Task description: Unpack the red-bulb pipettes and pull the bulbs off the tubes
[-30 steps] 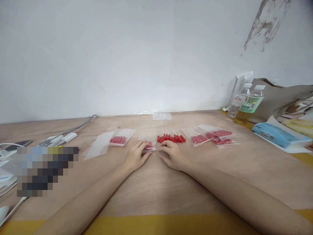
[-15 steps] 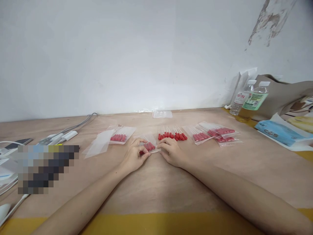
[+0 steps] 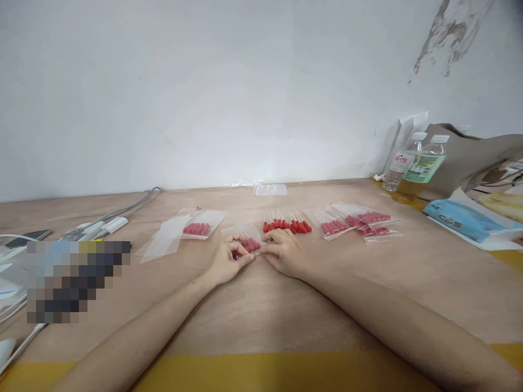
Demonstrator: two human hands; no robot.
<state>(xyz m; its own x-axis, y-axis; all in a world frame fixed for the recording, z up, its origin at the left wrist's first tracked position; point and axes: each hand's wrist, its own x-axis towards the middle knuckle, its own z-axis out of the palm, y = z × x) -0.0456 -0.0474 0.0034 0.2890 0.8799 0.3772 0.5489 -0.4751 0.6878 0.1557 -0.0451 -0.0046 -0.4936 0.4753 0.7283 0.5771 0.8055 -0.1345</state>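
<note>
A clear zip bag [image 3: 245, 231] holding several sticks with fat red ends lies between my hands, its opening edge toward me. My left hand [image 3: 227, 259] is closed, thumb and index finger pinching that near edge. At the edge's right end my right hand [image 3: 285, 255] is closed too, fingertips pressed on the bag. Just beyond my right hand lies a row of loose red-ended sticks [image 3: 287, 224], thin pale stems pointing away. To the left, another filled bag [image 3: 202, 225] rests beside flat unfilled bags [image 3: 166, 237]. More filled bags [image 3: 335, 223] lie on the right, partly overlapping.
A small stack of clear bags [image 3: 270, 189] lies by the wall. On the right stand two bottles [image 3: 425, 166] and a blue tissue pack [image 3: 460, 218]. Cables [image 3: 134, 207] and a pixelated dark object [image 3: 77, 280] occupy the left side of the wooden table [image 3: 229, 326].
My left thumb and index have slid slightly right along the bag's near edge, closer to my right fingertips. The view has shifted a little; the other things stay in place.
</note>
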